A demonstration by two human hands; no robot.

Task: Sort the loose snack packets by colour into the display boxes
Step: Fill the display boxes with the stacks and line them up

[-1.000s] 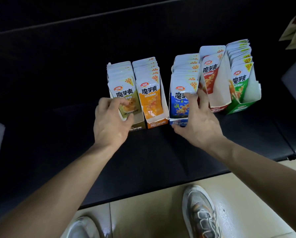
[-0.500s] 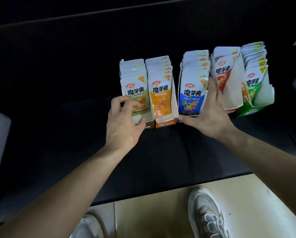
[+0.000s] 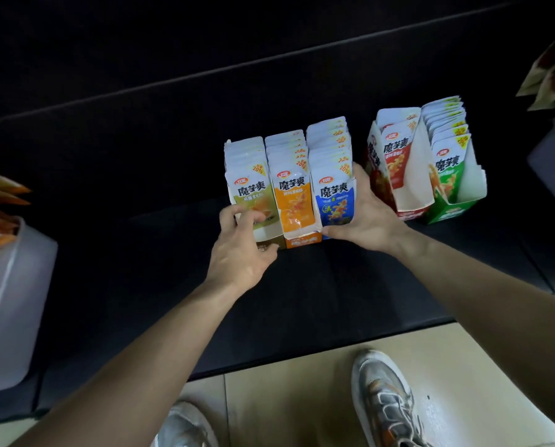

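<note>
One head-worn camera looked forward and steeply down on the bench [image 3: 334,301] from close above. The display boxes [image 3: 302,240] sat mid-frame; nearer than them lay the floor [image 3: 285,398] and the wearer's shoes [image 3: 385,404].
</note>
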